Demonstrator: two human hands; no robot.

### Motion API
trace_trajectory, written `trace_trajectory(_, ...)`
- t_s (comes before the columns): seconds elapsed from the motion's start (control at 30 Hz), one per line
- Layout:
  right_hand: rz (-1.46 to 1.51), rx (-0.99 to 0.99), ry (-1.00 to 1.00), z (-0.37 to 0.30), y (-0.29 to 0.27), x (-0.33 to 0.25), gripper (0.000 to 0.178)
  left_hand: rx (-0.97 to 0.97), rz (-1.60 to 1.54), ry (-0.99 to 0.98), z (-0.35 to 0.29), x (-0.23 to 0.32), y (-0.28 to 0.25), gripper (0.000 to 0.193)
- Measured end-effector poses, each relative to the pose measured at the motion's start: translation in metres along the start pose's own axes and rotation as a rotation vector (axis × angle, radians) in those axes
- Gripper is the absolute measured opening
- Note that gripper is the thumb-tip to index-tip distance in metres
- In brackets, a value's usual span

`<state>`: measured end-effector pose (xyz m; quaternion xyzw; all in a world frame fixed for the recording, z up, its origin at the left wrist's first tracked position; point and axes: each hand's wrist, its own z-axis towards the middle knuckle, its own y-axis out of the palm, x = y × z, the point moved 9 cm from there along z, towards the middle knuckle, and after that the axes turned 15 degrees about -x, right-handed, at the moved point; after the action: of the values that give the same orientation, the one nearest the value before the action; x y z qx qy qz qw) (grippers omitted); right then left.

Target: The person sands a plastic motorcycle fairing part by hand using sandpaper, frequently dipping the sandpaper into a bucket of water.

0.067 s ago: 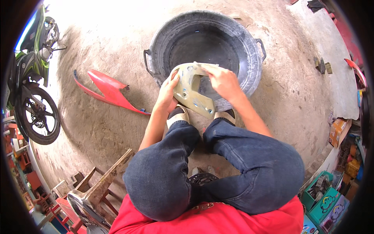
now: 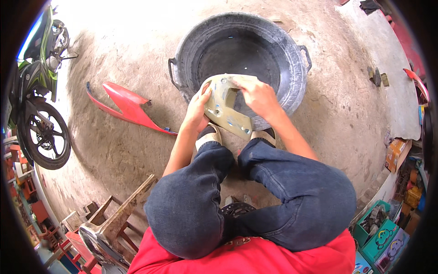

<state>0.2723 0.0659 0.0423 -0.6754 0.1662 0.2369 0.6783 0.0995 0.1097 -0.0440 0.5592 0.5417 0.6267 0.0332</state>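
A khaki-coloured motorcycle body panel, with worn light and bluish patches, holes and a cut-out, is tilted over the near rim of a large black basin. My left hand is closed on the panel's left edge, thumb on the face and fingers behind. My right hand is closed, its fingertips pressed to the panel's upper part beside the cut-out. Whether a small piece lies under those fingertips is hidden. Dark water with a few glints seems to lie in the basin.
Left of the basin, a red body panel lies on the concrete floor. A motorcycle stands at the far left. Wooden stools are at lower left. Boxes with parts sit at lower right. My shoes rest near the basin.
My right hand's fingertips have shifted slightly left and down across the panel. My left hand and the panel stay almost in place.
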Motion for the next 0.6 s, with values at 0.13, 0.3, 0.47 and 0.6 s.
trace_trajectory(0.13, -0.123, 0.017, -0.204, -0.003, 0.023, -0.041, 0.036, -0.015, -0.023, 0.010, 0.000, -0.003, -0.004, 0.051)
trace_trajectory(0.3, -0.120, -0.002, -0.048, 0.003, 0.010, -0.003, 0.038, -0.054, -0.034, -0.016, 0.000, -0.009, -0.004, 0.050)
trace_trajectory(0.47, -0.207, -0.012, -0.314, -0.016, 0.022, -0.053, 0.036, -0.019, -0.044, -0.067, -0.004, -0.011, -0.007, 0.050)
trace_trajectory(0.6, -0.118, -0.062, -0.210, -0.005, 0.017, -0.012, 0.040, -0.041, -0.019, -0.046, -0.001, -0.010, -0.001, 0.050)
